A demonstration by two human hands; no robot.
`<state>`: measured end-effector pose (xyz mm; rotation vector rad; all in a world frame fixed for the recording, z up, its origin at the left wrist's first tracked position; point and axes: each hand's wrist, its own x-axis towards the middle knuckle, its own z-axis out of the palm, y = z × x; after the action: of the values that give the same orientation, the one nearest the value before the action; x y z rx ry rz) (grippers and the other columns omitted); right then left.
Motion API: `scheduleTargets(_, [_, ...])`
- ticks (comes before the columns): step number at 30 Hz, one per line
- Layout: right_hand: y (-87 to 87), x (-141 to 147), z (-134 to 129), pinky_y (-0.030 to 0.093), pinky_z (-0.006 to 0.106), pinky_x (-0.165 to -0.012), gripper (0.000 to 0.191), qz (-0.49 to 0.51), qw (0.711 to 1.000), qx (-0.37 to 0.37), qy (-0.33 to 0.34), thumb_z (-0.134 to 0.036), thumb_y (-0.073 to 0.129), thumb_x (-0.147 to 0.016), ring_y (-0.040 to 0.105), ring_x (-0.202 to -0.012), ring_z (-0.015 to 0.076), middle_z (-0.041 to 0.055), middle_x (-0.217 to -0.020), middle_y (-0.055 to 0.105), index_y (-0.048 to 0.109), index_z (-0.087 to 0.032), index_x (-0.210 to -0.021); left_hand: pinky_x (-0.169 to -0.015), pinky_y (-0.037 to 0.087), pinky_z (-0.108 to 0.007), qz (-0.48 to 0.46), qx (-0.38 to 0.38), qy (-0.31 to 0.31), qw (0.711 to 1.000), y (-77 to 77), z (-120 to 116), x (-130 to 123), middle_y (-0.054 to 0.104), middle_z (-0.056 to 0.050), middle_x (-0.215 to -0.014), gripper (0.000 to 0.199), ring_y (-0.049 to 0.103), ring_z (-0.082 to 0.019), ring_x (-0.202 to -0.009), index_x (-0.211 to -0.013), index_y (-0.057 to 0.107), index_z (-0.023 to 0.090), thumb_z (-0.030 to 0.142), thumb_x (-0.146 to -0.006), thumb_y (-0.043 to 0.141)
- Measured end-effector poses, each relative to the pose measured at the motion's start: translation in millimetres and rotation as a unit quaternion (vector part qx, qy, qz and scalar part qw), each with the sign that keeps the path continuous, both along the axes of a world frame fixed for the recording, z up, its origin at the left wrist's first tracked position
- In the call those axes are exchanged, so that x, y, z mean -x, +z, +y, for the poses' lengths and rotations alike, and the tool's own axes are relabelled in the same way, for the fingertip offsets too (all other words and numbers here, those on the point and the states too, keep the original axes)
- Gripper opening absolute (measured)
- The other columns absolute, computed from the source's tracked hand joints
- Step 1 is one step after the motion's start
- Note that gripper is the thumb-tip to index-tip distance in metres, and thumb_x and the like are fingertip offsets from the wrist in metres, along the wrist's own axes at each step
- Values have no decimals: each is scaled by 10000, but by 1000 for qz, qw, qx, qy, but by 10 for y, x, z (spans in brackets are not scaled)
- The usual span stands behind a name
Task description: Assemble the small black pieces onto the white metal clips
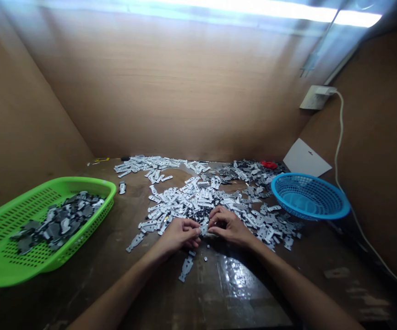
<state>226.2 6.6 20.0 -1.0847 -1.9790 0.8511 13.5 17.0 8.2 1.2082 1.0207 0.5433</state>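
Observation:
My left hand is closed in a pinch at the near edge of a pile of flat grey-white parts. A small flat grey part shows between my two hands, held at its left side by my left fingertips. On its other side my right hand has thumb and forefinger curled together against it. The grip's exact contact is hard to see at this size. Just below my hands lie a single notched flat part and two tiny shiny pieces, one of them a small metal bit.
A green basket with grey and black parts stands at left. At right are a blue basket, a white card and a cable from a wall socket. Darker parts and a red item lie at the back.

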Motion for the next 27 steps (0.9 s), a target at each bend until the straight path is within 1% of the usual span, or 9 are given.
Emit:
scheduleTargets(1, [7, -5, 5, 448, 276, -727, 91, 9, 1000, 9, -7, -264, 647, -747, 548, -891, 165, 55, -978, 567, 648, -183, -790, -514, 480, -233, 3, 0, 0, 1000, 6, 1, 1, 686, -93, -685, 429, 644, -163, -559, -925, 594, 105, 448, -680, 670])
scheduleTargets(3, [10, -20, 24, 442, 268, -704, 128, 26, 998, 23, -44, -298, 620, -767, 550, -872, 164, 58, -971, 573, 640, -176, -802, -510, 479, -231, 8, -2, 4, 1000, 13, 3, 4, 686, -92, -685, 421, 645, -164, -559, -923, 594, 106, 446, -685, 667])
scheduleTargets(5, [-9, -37, 48, 429, 258, -678, 175, 31, 994, 39, -94, -329, 561, -808, 553, -797, 153, 43, -869, 594, 631, -168, -804, -511, 481, -231, 9, -3, 9, 1000, 15, 5, 5, 687, -91, -686, 411, 645, -163, -558, -922, 592, 109, 439, -689, 666])
scheduleTargets(7, [-51, -48, 67, 411, 242, -631, 236, 23, 990, 71, -119, -359, 516, -830, 539, -692, 137, 18, -733, 594, 625, -158, -771, -513, 483, -233, 11, -5, 13, 1000, 16, 5, 1, 688, -91, -687, 407, 646, -163, -559, -922, 592, 109, 434, -688, 668])
scheduleTargets(9, [-99, -50, 75, 389, 224, -576, 278, 18, 987, 114, -109, -384, 503, -830, 517, -618, 123, 1, -657, 585, 625, -150, -741, -513, 484, -235, 14, -10, 12, 1000, 13, 3, -7, 689, -91, -686, 413, 646, -164, -559, -919, 597, 109, 439, -683, 670])
scheduleTargets(12, [-142, -35, 69, 372, 207, -541, 304, 26, 984, 161, -78, -409, 516, -812, 508, -587, 112, -3, -647, 595, 632, -140, -731, -507, 484, -235, 15, -14, 9, 1000, 1, 1, -21, 689, -89, -679, 429, 644, -162, -552, -918, 601, 113, 458, -673, 672])
scheduleTargets(17, [-140, -13, 51, 369, 201, -528, 323, 67, 975, 202, -62, -429, 527, -800, 525, -573, 109, 10, -658, 617, 638, -129, -753, -506, 482, -238, 15, -19, 8, 1000, -20, -4, -37, 686, -82, -672, 434, 641, -160, -544, -932, 602, 115, 458, -675, 668])
scheduleTargets(21, [-160, -12, 38, 358, 197, -507, 342, 70, 968, 239, -38, -447, 562, -771, 508, -527, 99, 7, -597, 604, 641, -125, -688, -522, 484, -249, 7, -28, -4, 1000, -14, -17, -41, 685, -86, -679, 446, 642, -165, -557, -949, 603, 109, 458, -678, 662])
scheduleTargets(27, [-156, -35, 14, 322, 191, -454, 362, 80, 958, 272, -34, -466, 596, -735, 446, -463, 79, -7, -538, 569, 635, -120, -638, -522, 468, -231, -11, -17, -34, 999, -7, -15, -12, 685, -99, -708, 447, 640, -158, -571, -966, 611, 107, 458, -693, 650])
